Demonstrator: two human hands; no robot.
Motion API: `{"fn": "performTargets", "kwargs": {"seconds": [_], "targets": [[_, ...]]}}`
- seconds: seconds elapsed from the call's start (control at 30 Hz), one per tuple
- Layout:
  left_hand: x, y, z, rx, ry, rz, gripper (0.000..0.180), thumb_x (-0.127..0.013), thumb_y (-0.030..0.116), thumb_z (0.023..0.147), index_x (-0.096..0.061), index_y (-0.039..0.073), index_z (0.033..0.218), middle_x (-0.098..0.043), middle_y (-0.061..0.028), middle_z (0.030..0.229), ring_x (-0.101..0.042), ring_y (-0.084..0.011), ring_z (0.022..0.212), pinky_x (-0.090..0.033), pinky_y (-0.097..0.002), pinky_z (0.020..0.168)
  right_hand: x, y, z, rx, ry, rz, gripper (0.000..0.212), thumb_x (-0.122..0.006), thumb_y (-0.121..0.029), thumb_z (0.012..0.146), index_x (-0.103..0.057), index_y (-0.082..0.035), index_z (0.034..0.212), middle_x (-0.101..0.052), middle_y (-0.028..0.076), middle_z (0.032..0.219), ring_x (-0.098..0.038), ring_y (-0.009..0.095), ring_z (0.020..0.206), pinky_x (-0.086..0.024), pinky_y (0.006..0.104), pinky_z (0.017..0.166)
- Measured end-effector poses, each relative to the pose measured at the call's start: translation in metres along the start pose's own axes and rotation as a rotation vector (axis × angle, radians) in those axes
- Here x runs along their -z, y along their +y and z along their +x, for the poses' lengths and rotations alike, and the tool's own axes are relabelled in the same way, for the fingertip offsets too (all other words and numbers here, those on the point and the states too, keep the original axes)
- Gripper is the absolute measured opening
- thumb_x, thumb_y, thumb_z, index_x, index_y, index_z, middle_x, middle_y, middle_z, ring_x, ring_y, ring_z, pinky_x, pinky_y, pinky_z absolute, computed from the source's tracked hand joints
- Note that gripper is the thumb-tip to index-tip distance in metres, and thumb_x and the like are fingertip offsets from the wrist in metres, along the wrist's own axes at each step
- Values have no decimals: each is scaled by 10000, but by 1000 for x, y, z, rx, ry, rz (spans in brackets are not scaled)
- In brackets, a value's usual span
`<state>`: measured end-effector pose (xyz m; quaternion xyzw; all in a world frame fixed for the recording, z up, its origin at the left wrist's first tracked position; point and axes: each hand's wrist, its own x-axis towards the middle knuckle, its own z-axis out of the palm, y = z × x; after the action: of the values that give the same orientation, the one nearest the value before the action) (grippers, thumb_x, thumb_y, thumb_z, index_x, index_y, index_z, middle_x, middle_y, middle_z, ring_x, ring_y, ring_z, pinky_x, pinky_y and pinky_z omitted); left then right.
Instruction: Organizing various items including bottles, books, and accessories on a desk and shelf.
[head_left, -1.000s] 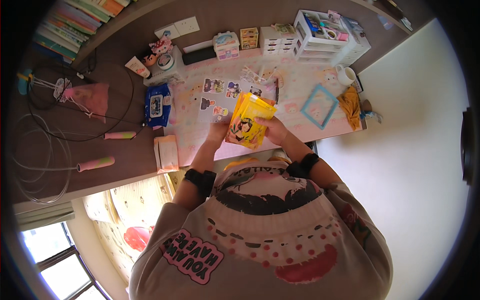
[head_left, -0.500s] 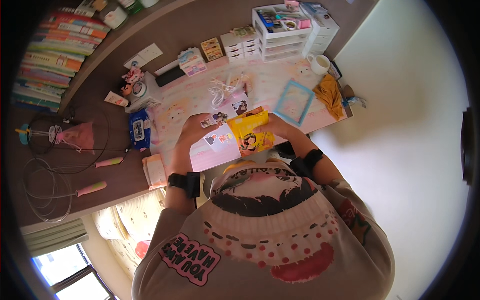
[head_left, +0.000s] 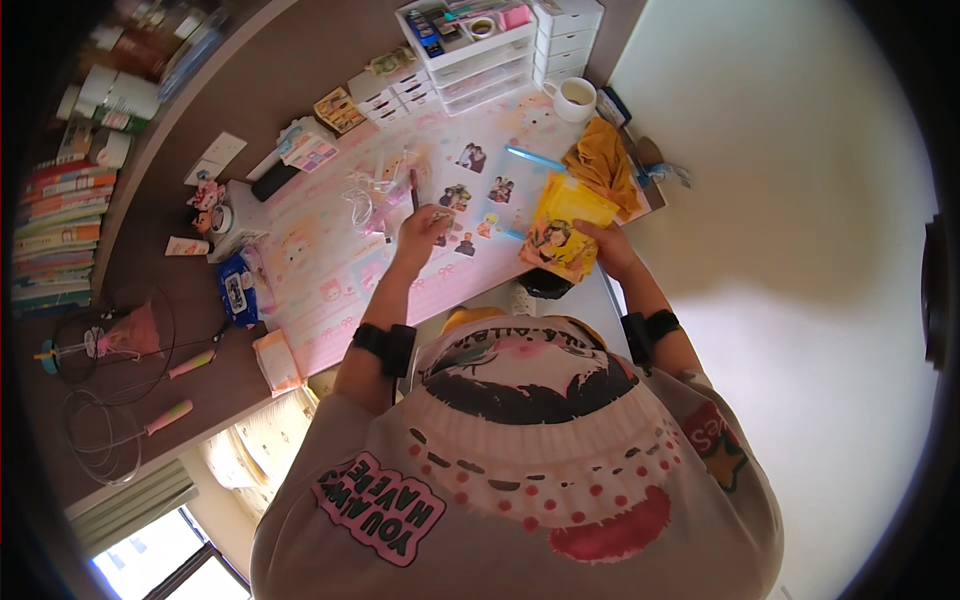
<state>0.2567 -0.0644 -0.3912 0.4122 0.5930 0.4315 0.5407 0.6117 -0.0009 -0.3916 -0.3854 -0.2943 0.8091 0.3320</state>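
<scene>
Half a second ago the glossy yellow flat packets point(head_left: 562, 225), apparently stacked, overlapped the pale rectangular sheet of small figure stickers point(head_left: 477, 207). Packets now sit clear to the right, and the sheet lies with all its visible stickers uncovered on the pale pink patterned tabletop point(head_left: 340, 312). Judged: the packets are being managed one-handed, leaving the other hand for the sheet. Right hand point(head_left: 610, 248) grips the packets by their right edge, over the near part of the light-blue rectangular frame point(head_left: 535, 158) and just beside the crumpled mustard-coloured cloth point(head_left: 600, 165). Left hand point(head_left: 424, 235), fingers bent, is at the sheet's left side; cannot tell whether it pinches anything. Packets: printed side up, long axis running away from the person, far end leaning right.
</scene>
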Motion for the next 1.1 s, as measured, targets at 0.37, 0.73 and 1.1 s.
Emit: {"fn": "performTargets", "kwargs": {"seconds": [0.37,0.73,1.1], "targets": [[-57,-50,76,173,-55,-46,174,-659,151,895,-677,27,1016,-663,-31,778,-596,-93,636,-469,-256,547,44,13,-32,19,204,-10,612,-726,-221,848,-439,-28,1354,-614,86,1210,-631,211,1088,-517,339,931],[-64,-40,79,141,153,698,300,-698,228,853,-598,-29,973,-685,-180,811,-692,-237,736,-525,-360,615,26,16,-33,-21,242,38,561,-717,-203,866,-469,-14,1332,-619,88,1200,-647,206,1045,-533,330,900],[-64,-20,66,86,123,929,343,-657,314,880,-626,1,1018,-680,-207,960,-669,-358,924,-524,-467,782,-19,21,38,36,319,-175,447,-748,-158,829,-589,4,1214,-673,81,1116,-660,185,973,-525,322,851]]}}
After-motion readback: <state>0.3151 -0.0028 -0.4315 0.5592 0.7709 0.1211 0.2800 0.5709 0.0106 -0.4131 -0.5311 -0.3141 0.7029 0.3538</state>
